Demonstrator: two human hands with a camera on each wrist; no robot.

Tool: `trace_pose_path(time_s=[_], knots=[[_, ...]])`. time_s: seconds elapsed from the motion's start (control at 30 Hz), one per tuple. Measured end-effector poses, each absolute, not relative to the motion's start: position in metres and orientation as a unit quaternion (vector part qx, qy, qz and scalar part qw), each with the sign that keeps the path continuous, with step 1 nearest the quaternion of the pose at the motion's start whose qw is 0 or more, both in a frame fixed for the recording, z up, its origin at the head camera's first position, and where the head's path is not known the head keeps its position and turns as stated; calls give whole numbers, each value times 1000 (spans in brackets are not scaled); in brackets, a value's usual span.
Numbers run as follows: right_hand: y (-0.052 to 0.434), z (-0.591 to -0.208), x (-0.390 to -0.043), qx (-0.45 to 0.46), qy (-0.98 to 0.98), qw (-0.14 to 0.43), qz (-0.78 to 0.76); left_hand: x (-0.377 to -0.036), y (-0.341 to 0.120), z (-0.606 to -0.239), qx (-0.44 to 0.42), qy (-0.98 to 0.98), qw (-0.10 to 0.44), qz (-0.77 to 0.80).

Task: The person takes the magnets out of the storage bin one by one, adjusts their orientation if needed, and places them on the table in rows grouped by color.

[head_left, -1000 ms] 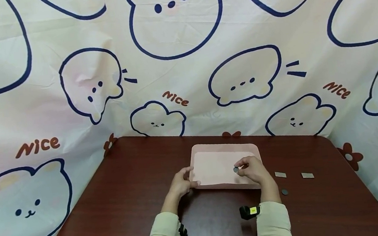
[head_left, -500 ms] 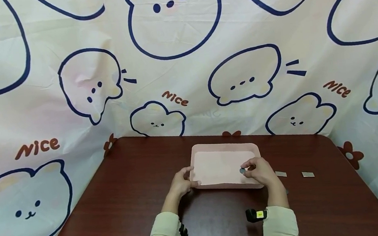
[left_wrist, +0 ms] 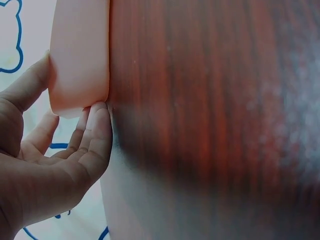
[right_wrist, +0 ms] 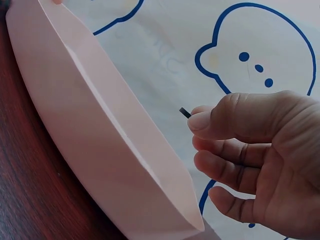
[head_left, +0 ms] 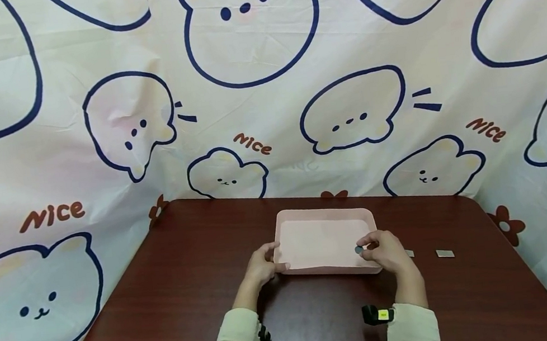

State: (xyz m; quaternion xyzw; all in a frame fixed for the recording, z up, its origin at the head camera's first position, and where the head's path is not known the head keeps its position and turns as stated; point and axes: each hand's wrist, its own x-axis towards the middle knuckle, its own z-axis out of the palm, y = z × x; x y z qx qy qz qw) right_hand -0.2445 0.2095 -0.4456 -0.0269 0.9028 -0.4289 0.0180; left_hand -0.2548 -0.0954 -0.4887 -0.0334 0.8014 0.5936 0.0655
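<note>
A shallow pink tray [head_left: 322,213] sits on the dark wooden table [head_left: 181,293]. My left hand [head_left: 263,264] grips the tray's near-left corner [left_wrist: 80,75], thumb on the rim and fingers under its edge. My right hand [head_left: 386,250] hovers over the tray's near-right corner and pinches a small dark round disc [head_left: 358,250] between thumb and forefinger; in the right wrist view only the disc's edge [right_wrist: 185,112] shows beside the tray wall [right_wrist: 100,150]. The inside of the tray looks bare.
Two small grey rectangular pieces lie on the table right of the tray, one [head_left: 445,253] in the open, the other [head_left: 409,253] partly behind my right hand. A cartoon-print cloth [head_left: 263,81] hangs behind and around the table.
My right hand has carried the disc rightward and toward me, from the tray's middle to its near-right corner. A second disc on the table is now hidden. The left hand has not moved.
</note>
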Motion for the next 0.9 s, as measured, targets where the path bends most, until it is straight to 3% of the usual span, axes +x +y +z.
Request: trace_pose_path(time_s=[0.9], knots=[[242,-444,-224,-2,909,4,-416,-257,-96,-491,-32,809,65,583]])
